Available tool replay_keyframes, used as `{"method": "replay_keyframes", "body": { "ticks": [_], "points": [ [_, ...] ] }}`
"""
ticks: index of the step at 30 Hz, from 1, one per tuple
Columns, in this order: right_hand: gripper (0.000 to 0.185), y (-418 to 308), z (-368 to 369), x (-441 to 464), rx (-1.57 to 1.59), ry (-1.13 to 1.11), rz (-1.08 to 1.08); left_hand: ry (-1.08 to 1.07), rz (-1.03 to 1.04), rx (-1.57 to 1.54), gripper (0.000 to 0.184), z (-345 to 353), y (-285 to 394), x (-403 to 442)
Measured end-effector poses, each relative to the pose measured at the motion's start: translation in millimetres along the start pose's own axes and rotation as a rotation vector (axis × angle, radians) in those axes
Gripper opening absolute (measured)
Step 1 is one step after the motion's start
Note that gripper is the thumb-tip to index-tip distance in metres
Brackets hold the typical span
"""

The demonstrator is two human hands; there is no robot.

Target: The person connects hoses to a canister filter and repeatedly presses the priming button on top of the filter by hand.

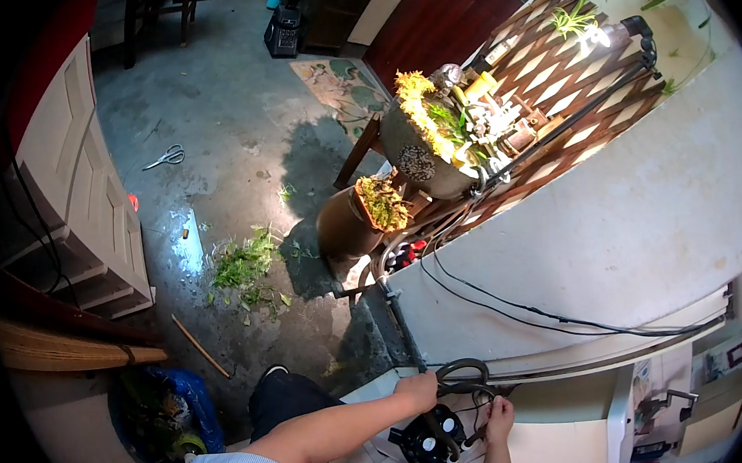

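So on the head cam, our left hand [417, 391] has its fingers clamped on the dark looped hose [461, 390], just above the black canister [418, 450] on pale tiles. Our right hand [500, 419] is at the hose too, can't tell if those fingers are closed. Loose greenery [244, 267] and scissors [170, 156] lie on the floor [232, 127].

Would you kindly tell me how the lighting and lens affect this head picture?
Head view: the lamp glares white; a bright patch whitens the floor; shadow lies beside the round planter; the lens bows the white cabinet, and the corners are black.
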State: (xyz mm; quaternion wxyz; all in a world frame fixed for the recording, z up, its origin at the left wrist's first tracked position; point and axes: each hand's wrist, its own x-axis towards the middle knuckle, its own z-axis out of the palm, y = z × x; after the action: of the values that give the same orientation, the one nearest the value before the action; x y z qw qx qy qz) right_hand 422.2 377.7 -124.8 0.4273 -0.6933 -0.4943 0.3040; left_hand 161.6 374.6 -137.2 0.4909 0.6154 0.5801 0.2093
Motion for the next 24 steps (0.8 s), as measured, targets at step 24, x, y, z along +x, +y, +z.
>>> {"method": "replay_keyframes", "body": {
  "ticks": [24],
  "points": [
    [0.017,6,-1,3,0.025,-0.019,-0.007,-0.006,0.005,-0.003,0.029,-3,-1,-2]
  ]
}}
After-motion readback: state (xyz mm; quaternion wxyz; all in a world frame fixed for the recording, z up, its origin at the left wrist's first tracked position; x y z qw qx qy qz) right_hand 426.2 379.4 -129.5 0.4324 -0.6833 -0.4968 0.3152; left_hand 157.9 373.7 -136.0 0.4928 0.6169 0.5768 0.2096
